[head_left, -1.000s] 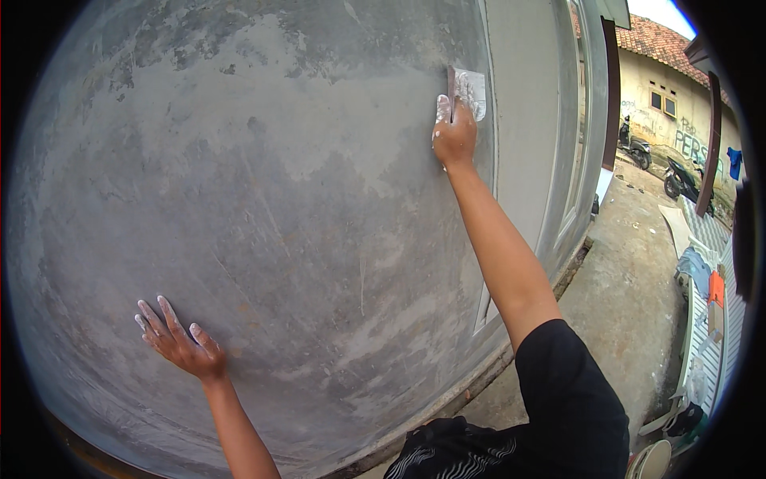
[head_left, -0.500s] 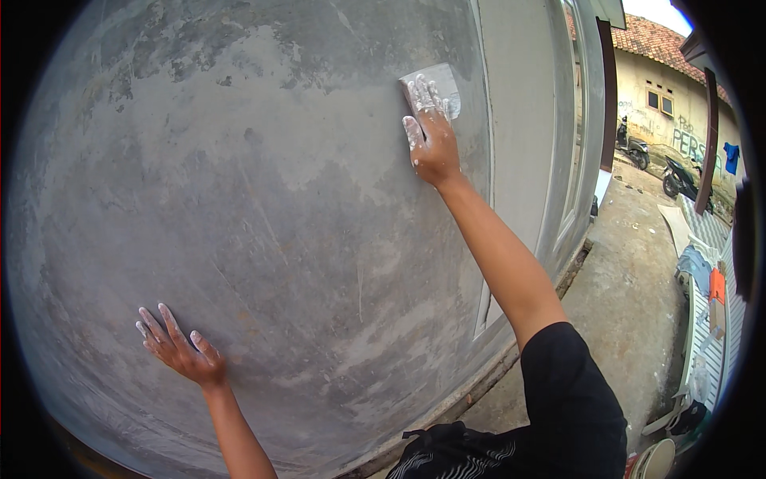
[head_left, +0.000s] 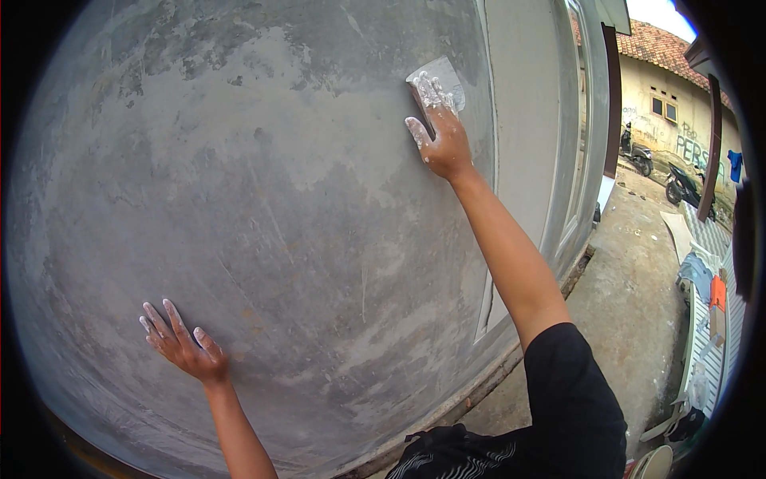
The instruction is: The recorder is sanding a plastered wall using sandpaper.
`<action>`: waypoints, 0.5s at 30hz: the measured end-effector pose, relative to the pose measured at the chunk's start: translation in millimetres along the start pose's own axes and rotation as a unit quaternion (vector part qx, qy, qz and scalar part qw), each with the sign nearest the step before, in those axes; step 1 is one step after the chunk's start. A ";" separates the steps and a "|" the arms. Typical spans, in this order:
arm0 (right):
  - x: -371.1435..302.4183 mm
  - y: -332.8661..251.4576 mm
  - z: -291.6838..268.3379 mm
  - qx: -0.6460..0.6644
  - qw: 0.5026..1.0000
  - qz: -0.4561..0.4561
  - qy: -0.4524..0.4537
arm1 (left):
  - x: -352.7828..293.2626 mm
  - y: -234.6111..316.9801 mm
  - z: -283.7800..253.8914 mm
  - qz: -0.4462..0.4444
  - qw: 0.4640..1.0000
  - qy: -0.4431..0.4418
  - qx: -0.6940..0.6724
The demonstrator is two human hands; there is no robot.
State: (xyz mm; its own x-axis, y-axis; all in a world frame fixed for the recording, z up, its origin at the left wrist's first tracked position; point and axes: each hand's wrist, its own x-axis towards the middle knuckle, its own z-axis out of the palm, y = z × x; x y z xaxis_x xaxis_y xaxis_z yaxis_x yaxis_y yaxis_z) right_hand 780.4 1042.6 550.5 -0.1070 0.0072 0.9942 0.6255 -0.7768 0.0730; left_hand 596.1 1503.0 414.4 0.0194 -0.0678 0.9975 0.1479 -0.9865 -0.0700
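A grey plastered wall (head_left: 311, 231) with lighter, patchy areas stands in front of me. My right hand (head_left: 444, 142) is high on it, near the wall's right edge. Its fingers, coated with white powder or paste, press a thin, flat, light grey sheet (head_left: 441, 69) to the surface; the thumb lies apart at the sheet's lower left. Whether this is a scraper blade or sanding sheet I cannot tell. Low at the left, my left hand (head_left: 191, 351) rests on the wall with whitened fingers spread, holding nothing.
A raised trim edge (head_left: 492, 168) and paler panel (head_left: 523, 112) border the wall at right. Beyond runs a concrete walkway (head_left: 630, 279) with corrugated sheets (head_left: 702, 327), an orange object (head_left: 718, 293) and a bucket (head_left: 656, 463). Two motorbikes (head_left: 681, 185) stand farther off.
My right hand and the sheet have shifted slightly right and a little up in relation to the wall's edge. The left hand stays in about the same place.
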 end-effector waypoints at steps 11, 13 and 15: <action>3.1 0.3 3.2 0.008 0.999 0.037 -0.010 | -1.0 -0.6 0.3 0.003 1.000 0.006 0.000; 5.7 17.9 0.3 0.014 0.999 -0.024 0.024 | -1.6 -0.4 1.1 0.003 1.000 0.002 0.006; 7.4 27.2 2.7 0.013 0.997 0.060 0.037 | -1.6 0.4 2.0 0.003 1.000 0.002 0.008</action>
State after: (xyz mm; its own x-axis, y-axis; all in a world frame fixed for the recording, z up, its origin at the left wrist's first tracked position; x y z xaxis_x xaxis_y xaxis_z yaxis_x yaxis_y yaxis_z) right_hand 798.7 1023.2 560.1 -0.0868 -0.1321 0.9874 0.6566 -0.7530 -0.0430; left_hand 598.2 1503.0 412.8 0.0169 -0.0750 0.9970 0.1635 -0.9835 -0.0768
